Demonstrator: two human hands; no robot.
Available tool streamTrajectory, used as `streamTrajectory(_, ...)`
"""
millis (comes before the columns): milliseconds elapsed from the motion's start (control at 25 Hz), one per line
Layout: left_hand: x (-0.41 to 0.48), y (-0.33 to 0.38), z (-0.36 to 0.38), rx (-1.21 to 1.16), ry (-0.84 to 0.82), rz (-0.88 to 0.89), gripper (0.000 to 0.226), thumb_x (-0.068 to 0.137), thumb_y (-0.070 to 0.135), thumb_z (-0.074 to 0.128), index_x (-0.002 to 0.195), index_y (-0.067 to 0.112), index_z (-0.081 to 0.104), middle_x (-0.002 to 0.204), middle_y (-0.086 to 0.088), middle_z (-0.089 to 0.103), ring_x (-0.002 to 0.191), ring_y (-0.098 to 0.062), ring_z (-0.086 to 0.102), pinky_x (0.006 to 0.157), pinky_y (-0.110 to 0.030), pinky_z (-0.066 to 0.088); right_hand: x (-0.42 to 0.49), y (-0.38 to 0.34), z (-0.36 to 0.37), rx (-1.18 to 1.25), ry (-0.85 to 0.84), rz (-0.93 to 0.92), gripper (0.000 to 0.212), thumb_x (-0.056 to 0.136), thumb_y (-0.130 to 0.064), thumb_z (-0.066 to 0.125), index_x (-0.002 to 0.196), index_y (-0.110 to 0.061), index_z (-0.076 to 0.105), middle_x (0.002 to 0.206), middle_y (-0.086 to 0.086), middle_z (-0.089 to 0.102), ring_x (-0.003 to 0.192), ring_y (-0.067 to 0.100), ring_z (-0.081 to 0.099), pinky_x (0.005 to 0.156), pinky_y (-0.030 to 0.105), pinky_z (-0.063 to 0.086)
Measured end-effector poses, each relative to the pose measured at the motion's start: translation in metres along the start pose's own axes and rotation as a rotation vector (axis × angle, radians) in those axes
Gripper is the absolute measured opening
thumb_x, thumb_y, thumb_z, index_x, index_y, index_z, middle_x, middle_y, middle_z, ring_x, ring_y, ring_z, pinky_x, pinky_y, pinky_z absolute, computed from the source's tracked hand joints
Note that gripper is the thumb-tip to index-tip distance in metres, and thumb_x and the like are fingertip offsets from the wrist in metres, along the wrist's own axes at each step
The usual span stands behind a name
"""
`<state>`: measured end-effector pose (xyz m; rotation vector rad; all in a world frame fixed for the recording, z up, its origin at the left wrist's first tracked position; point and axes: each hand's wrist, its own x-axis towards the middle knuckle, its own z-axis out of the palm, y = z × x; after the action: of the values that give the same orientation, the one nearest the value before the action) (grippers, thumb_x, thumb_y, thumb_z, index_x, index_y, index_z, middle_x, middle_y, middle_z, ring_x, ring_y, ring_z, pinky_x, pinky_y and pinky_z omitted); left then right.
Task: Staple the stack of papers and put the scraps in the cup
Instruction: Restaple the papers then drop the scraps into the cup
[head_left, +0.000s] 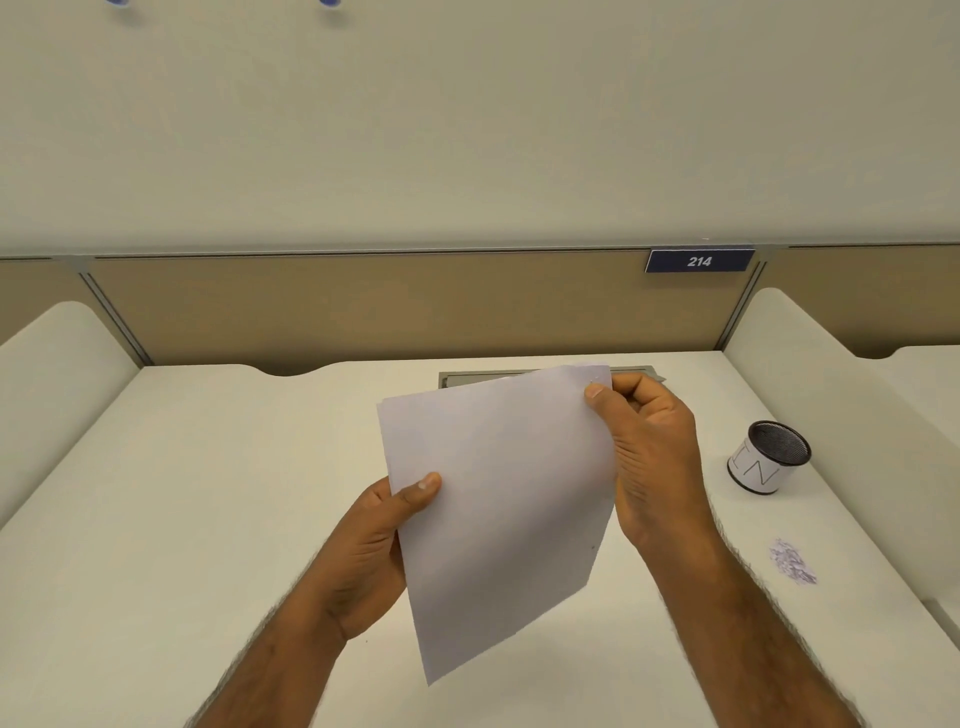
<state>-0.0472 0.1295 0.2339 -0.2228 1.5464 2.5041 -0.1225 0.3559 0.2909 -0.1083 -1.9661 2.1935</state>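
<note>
A stack of white papers (498, 499) is held tilted above the white desk (182, 519). My left hand (384, 525) grips its left edge, thumb on top. My right hand (649, 452) pinches the top right corner, where a small staple shows beside the thumb. A black mesh cup (769, 457) with a white label stands upright on the desk to the right. A small pile of paper scraps (792, 562) lies on the desk in front of the cup. No stapler is in view.
A grey cable hatch (452, 378) sits at the back of the desk, partly behind the papers. Low white dividers (57, 364) flank the desk on both sides. A tan partition with a blue sign reading 214 (698, 261) closes the back.
</note>
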Motion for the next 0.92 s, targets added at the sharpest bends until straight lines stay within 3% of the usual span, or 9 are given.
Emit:
streamTrajectory(160,0.003,0.004,0.019,-0.037,0.123,0.068,0.036,0.097,0.031,0.066,0.13,0.016,0.073,0.129,-0.013,0.074,0.114,-0.032,0.074,0.085,-0.038,0.063,-0.025,0.017,0.004,-0.406,0.217,-0.382,0.048,0.086,-0.023,0.076,0.13,-0.019,0.057,0.121,-0.01,0.057,0.115,0.015,0.058,0.096,0.032,0.048)
streamTrajectory(280,0.008,0.006,0.038,-0.11,0.28,0.193,0.029,0.102,0.028,0.06,0.127,0.017,0.07,0.12,-0.006,0.079,0.108,-0.027,0.076,0.081,-0.037,0.064,-0.078,0.052,0.015,-0.68,-0.038,-0.633,0.065,0.088,-0.052,0.067,0.142,-0.023,0.046,0.138,-0.005,0.049,0.129,0.018,0.049,0.106,0.036,0.043)
streamTrajectory(360,0.007,0.005,0.052,-0.071,0.412,0.267,0.018,0.105,0.031,0.057,0.118,0.028,0.069,0.105,0.007,0.081,0.094,-0.017,0.079,0.068,-0.03,0.064,-0.104,0.076,0.018,-0.876,-0.18,-0.708,0.069,0.089,-0.061,0.059,0.146,-0.025,0.041,0.144,-0.001,0.047,0.131,0.019,0.048,0.106,0.035,0.044)
streamTrajectory(440,0.004,-0.001,0.062,-0.049,0.495,0.307,0.013,0.106,0.033,0.056,0.111,0.032,0.068,0.095,0.013,0.08,0.085,-0.011,0.078,0.058,-0.025,0.061,-0.114,0.091,0.019,-0.985,-0.185,-0.762,0.063,0.09,-0.05,0.059,0.145,-0.022,0.044,0.142,0.005,0.051,0.127,0.023,0.053,0.098,0.037,0.05)
streamTrajectory(520,-0.001,-0.005,0.074,-0.078,0.512,0.352,0.016,0.107,0.03,0.055,0.108,0.033,0.07,0.096,0.013,0.08,0.085,-0.01,0.078,0.061,-0.025,0.061,-0.111,0.089,0.019,-1.008,-0.126,-0.766,0.052,0.09,-0.033,0.055,0.138,-0.016,0.053,0.134,0.009,0.06,0.117,0.026,0.061,0.086,0.038,0.059)
streamTrajectory(640,-0.003,-0.011,0.079,-0.105,0.483,0.411,0.031,0.108,0.034,0.051,0.099,0.046,0.079,0.107,0.012,0.08,0.096,-0.008,0.077,0.071,-0.024,0.062,-0.098,0.078,0.014,-0.948,-0.042,-0.72,0.042,0.087,-0.018,0.047,0.125,-0.012,0.065,0.112,0.004,0.071,0.092,0.021,0.07,0.065,0.028,0.058)
streamTrajectory(720,-0.006,-0.014,0.074,-0.004,0.402,0.438,0.033,0.104,0.059,0.044,0.104,0.052,0.077,0.117,0.011,0.078,0.109,-0.008,0.074,0.083,-0.026,0.062,-0.084,0.069,0.007,-0.806,-0.039,-0.633,0.035,0.091,-0.013,0.046,0.118,-0.014,0.068,0.104,-0.002,0.072,0.086,0.015,0.068,0.067,0.023,0.053)
streamTrajectory(800,-0.01,-0.017,0.057,0.218,0.382,0.501,0.052,0.097,0.077,0.035,0.117,0.049,0.073,0.123,0.015,0.076,0.117,-0.002,0.069,0.091,-0.016,0.054,-0.069,0.058,-0.002,-0.53,-0.1,-0.409,0.028,0.096,-0.012,0.05,0.109,-0.024,0.072,0.101,-0.01,0.075,0.088,0.007,0.069,0.073,0.016,0.051)
streamTrajectory(920,-0.008,-0.014,0.014,0.529,0.469,0.576,0.059,0.105,0.063,0.032,0.15,0.031,0.052,0.15,0.021,0.055,0.135,0.012,0.049,0.103,-0.005,0.038,-0.051,0.047,-0.017,-0.032,-0.258,0.083,0.023,0.099,-0.008,0.056,0.1,-0.022,0.075,0.098,0.002,0.078,0.085,0.018,0.072,0.073,0.027,0.057)
